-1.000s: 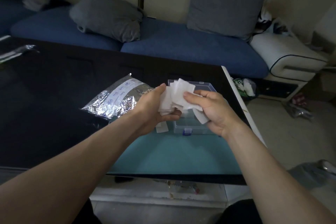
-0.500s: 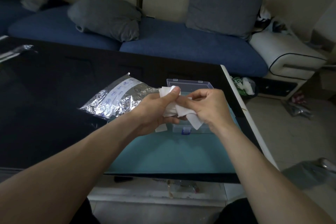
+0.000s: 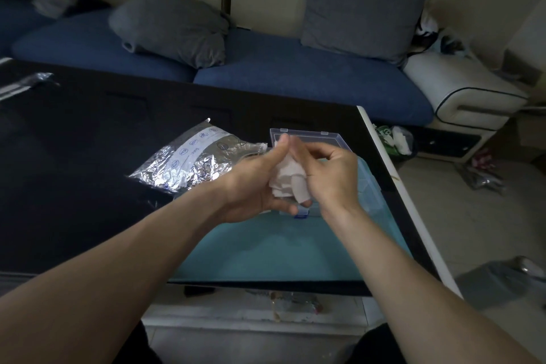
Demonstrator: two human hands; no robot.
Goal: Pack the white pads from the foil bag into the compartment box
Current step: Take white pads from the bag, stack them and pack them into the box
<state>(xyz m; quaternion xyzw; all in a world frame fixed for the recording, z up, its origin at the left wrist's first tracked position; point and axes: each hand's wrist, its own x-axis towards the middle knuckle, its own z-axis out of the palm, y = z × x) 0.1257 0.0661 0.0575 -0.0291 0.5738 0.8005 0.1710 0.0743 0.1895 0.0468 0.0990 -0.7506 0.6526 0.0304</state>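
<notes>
Behind the dark table [image 3: 74, 186] runs a blue sofa [image 3: 295, 80] with two grey cushions [image 3: 171, 23], and a teal mat [image 3: 266, 248] covers the table's near right part. From my remote seat I see both hands meeting above the mat's far edge. My left hand [image 3: 254, 183] is curled round a bunch of white pads [image 3: 285, 179], thumb raised beside them. My right hand [image 3: 331, 174] pinches the same bunch from the other side, fingers bent over it. The pads are crumpled together between the palms, held above the compartment box [image 3: 369, 186], a clear plastic case with its lid [image 3: 307, 136] tipped open toward the sofa and a blue latch [image 3: 301, 214] at its near edge. Most of the box is hidden behind the hands, so I cannot tell what lies in its compartments. The foil bag [image 3: 189, 159] lies crinkled just left of the box, mouth toward the hands. It carries a pale strip of round printed marks and some writing too small and blurred for me to read
</notes>
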